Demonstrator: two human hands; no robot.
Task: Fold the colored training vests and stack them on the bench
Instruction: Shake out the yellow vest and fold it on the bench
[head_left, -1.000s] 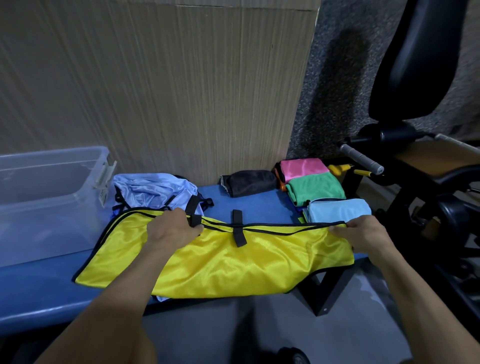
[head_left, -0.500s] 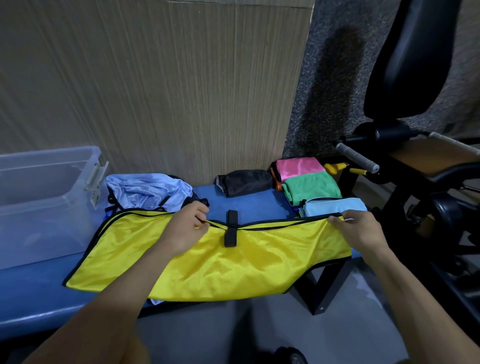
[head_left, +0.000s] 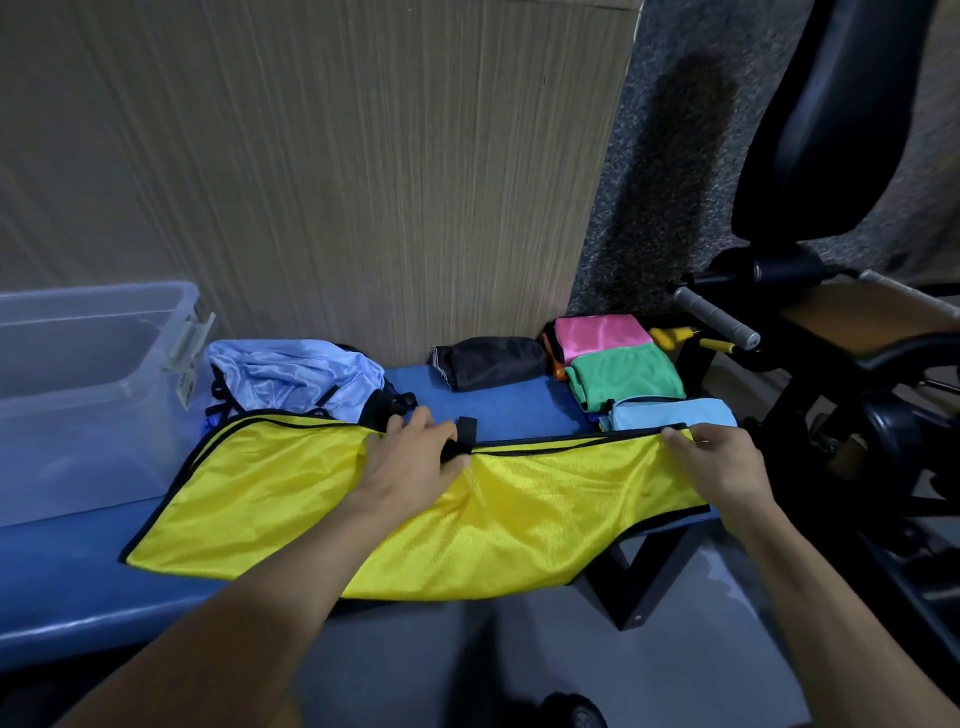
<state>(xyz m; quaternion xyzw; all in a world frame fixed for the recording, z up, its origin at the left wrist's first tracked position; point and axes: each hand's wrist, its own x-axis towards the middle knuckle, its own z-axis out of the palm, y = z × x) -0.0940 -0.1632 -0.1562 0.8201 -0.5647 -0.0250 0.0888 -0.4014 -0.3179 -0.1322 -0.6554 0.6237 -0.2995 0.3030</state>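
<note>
6 vests (head_left: 467, 525), 1 bin (head_left: 93, 384), 1 bench (head_left: 498, 405), 2 hands (head_left: 415, 462).

Yellow vest (head_left: 311, 499), black-trimmed; folded pink (head_left: 597, 335), green (head_left: 623, 375), seemingly light-blue vests (head_left: 670, 414).

A single head-worn camera is looking forward and down from just above the blue bench (head_left: 78, 582), close enough that both forearms are filling the lower frame. It is facing the wood-grain wall panel (head_left: 363, 182) behind the bench; gym equipment (head_left: 831, 338) is crowding the bench's right end.
</note>
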